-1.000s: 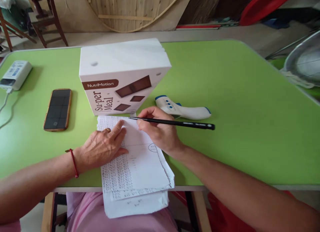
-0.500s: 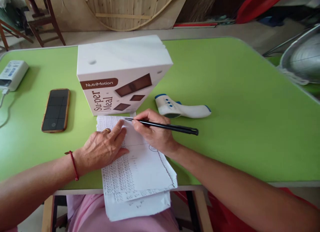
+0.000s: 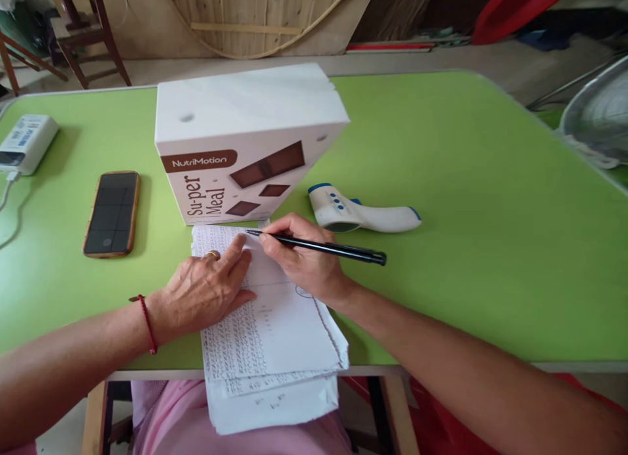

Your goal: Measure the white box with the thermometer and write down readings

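A stack of written-on paper sheets (image 3: 289, 330) lies at the front of the green table, its lower end hanging past the edge. My left hand (image 3: 206, 288) rests flat on the sheets, fingers extended and the index fingertip close to the pen's point. In my right hand (image 3: 307, 258) is a black pen (image 3: 338, 248), tip against the top sheet near its upper end. Dense rows of handwriting fill the left side of that sheet. Just beyond the paper stands a white box (image 3: 235, 173) with brown print. A white and blue infrared thermometer (image 3: 363, 213) lies to the right of it.
On the left of the green table (image 3: 490, 245) lie a smartphone (image 3: 112, 213) in a brown case and a white power bank (image 3: 28, 143) with a cable. A wooden chair (image 3: 93, 39) stands behind. A metal basin (image 3: 598, 114) sits at the far right.
The view has shifted slightly, so the box, phone and thermometer appear a little further right. Both hands keep their places on the paper, and the pen's rear end has tilted slightly.
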`<state>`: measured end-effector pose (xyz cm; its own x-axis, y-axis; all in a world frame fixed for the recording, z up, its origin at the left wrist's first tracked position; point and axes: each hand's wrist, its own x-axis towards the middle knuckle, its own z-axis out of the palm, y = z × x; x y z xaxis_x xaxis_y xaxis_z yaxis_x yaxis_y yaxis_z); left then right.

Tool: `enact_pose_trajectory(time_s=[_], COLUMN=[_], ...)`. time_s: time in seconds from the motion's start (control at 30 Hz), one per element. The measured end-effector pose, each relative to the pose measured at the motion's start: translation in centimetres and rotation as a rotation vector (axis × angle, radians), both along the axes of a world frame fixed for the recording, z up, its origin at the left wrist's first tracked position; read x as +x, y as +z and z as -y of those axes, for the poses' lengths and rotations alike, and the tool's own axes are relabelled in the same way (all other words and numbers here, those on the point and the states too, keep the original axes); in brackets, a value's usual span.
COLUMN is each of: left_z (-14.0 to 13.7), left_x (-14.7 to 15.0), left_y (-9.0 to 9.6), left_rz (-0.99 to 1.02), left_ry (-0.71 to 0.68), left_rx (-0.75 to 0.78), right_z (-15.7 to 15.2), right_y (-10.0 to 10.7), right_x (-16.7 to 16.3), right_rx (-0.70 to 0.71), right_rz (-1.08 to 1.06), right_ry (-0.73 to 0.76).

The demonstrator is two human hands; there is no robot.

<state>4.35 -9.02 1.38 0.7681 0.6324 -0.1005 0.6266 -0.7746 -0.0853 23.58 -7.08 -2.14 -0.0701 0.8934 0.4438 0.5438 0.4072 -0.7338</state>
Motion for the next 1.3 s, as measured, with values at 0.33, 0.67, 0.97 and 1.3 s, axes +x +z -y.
enact_pose_trajectory(time_s=[0.33, 0.67, 0.97, 1.3], left_z=[-0.06, -0.06, -0.14, -0.06], left_x=[-0.19, -0.07, 0.03, 0.12], left_y=[-0.29, -0.12, 0.23, 0.54], left_rz=[0.055, 0.025, -0.025, -0.060], left_ry=[-0.009, -0.006, 0.003, 0.024], left_rx=[0.004, 0.021, -0.010, -0.030], right_z=[-0.10, -0.14, -0.18, -0.43], right_y=[-0.19, -0.09, -0.10, -0.26], right_x=[0.09, 0.01, -0.05, 0.08], right_rx=[-0.010, 0.010, -0.003, 0.050], right_rz=[0.028, 0.002, -0.021, -0.016], right_ry=[0.002, 0.030, 0.023, 0.049])
